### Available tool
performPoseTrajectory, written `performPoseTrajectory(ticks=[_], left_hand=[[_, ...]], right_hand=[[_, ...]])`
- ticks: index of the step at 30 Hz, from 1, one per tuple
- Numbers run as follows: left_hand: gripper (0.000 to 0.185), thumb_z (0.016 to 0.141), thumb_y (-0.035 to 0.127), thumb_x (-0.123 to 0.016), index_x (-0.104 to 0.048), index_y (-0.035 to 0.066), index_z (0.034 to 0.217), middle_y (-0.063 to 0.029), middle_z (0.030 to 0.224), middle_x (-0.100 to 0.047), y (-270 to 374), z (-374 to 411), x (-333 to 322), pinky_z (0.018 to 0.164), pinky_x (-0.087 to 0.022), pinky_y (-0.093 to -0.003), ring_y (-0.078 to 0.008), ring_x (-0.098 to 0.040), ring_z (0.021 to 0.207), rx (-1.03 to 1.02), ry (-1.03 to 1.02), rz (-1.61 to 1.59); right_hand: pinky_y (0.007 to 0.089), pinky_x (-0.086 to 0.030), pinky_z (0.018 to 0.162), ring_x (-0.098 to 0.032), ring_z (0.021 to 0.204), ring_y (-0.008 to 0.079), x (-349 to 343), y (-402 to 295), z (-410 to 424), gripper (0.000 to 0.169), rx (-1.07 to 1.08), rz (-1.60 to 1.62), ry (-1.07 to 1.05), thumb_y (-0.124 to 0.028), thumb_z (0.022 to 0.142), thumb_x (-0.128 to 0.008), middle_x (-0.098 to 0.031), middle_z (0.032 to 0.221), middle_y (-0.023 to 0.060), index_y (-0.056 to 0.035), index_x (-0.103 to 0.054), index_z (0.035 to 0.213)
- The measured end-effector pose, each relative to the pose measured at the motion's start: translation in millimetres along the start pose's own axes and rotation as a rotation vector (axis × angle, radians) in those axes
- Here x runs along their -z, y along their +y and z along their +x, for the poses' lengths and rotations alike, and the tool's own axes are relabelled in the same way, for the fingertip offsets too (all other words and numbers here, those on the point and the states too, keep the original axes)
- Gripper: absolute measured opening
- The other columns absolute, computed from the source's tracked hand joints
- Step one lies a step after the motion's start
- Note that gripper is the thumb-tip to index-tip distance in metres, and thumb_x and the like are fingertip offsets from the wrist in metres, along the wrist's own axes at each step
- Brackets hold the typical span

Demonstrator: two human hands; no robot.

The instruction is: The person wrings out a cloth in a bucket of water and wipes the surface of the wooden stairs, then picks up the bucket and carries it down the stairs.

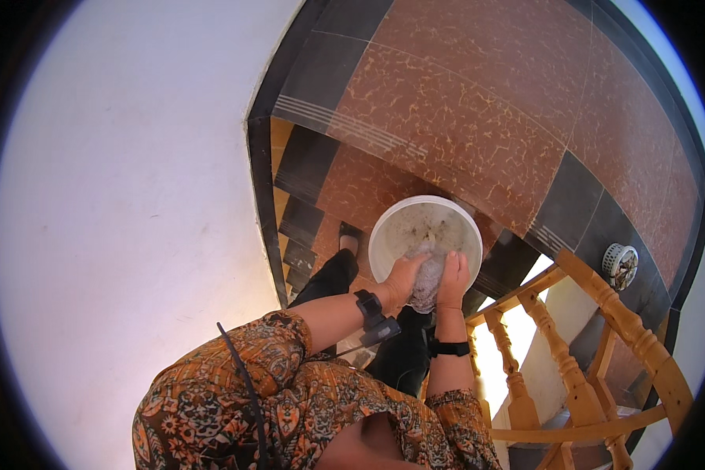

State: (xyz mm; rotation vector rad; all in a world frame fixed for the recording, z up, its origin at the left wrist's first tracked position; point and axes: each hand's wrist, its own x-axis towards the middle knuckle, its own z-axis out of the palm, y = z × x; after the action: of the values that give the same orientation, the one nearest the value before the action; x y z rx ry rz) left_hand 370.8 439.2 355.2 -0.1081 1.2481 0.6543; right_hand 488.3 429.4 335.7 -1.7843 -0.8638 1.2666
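Observation:
A white plastic bucket (375, 239) stands before me, seemingly on a stair step, with murky water and dark bits in it. Over its near side my left hand (404, 281) and my right hand (453, 276) hold a wet greyish cloth (427, 279) between them. The left hand presses the cloth from the left, the right hand from the right. The cloth's near end hangs over the bucket's near rim. Each wrist wears a black strap.
Tiled stairs (305, 223) run down along a white wall (135, 176) at left. A reddish tiled landing (458, 111) lies beyond the bucket. At right stand a wooden banister (611, 305) with turned balusters and a small white basket (606, 261) holding debris.

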Motion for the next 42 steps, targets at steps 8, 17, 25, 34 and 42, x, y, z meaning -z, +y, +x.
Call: performPoseTrajectory(ticks=[8, 17, 25, 34, 42], left_hand=[[0.041, 0.092, 0.019, -0.053, -0.045, 0.002, 0.129, -0.0101, 0.124, -0.054, 5, 0, 19, 0.09, -0.047, -0.032, -0.0184, -0.057, 0.106, 0.237, -0.302, -0.203], [0.058, 0.084, 0.007, -0.059, -0.035, 0.005, 0.137, -0.0107, 0.121, -0.053, 98, -29, 28, 0.088, -0.049, -0.0324, -0.0209, -0.057, 0.108, -0.16, -0.351, 0.291], [0.041, 0.085, 0.009, -0.05, -0.046, 0.01, 0.126, -0.0077, 0.098, -0.063, 230, -55, 21, 0.065, -0.051, -0.0274, -0.0162, -0.062, 0.082, -0.481, -0.305, 0.238], [0.061, 0.08, 0.025, -0.065, -0.044, 0.009, 0.135, -0.014, 0.121, -0.058, 277, 65, 100, 0.086, -0.049, -0.0369, -0.0277, -0.057, 0.109, -0.873, 0.432, 1.15], [0.05, 0.085, 0.024, -0.059, -0.05, 0.011, 0.132, -0.0169, 0.129, -0.053, 236, 145, 32, 0.104, -0.034, -0.0417, -0.0339, -0.045, 0.123, -1.039, 0.061, 1.538]], right_hand=[[0.0303, -0.042, 0.08, -0.048, 0.089, 0.0135, 7, 20, -11, 0.023, -0.373, 0.558, -0.096, -0.027, 0.095, -0.051, -0.052, 0.09, 0.0027, -0.0042, -0.054, 0.097], [0.0347, -0.042, 0.094, -0.053, 0.108, 0.0202, 30, -39, -4, 0.031, -0.35, 0.528, -0.231, -0.026, 0.096, -0.05, -0.056, 0.112, 0.0096, -0.0019, -0.051, 0.116], [0.0347, -0.043, 0.094, -0.053, 0.112, 0.0222, 37, -124, 95, 0.038, 0.006, 0.704, -0.072, -0.023, 0.095, -0.053, -0.054, 0.121, 0.0103, -0.0023, -0.046, 0.126], [0.0353, -0.044, 0.096, -0.056, 0.114, 0.03, 75, -17, 191, 0.054, 0.041, -0.598, -0.142, -0.023, 0.079, -0.068, -0.059, 0.122, 0.0187, -0.0005, -0.053, 0.126], [0.0449, -0.04, 0.1, -0.039, 0.129, 0.0386, 99, 0, 231, 0.08, -0.14, -1.161, -0.192, -0.036, 0.078, -0.071, -0.034, 0.145, 0.0203, -0.0087, -0.032, 0.142]])
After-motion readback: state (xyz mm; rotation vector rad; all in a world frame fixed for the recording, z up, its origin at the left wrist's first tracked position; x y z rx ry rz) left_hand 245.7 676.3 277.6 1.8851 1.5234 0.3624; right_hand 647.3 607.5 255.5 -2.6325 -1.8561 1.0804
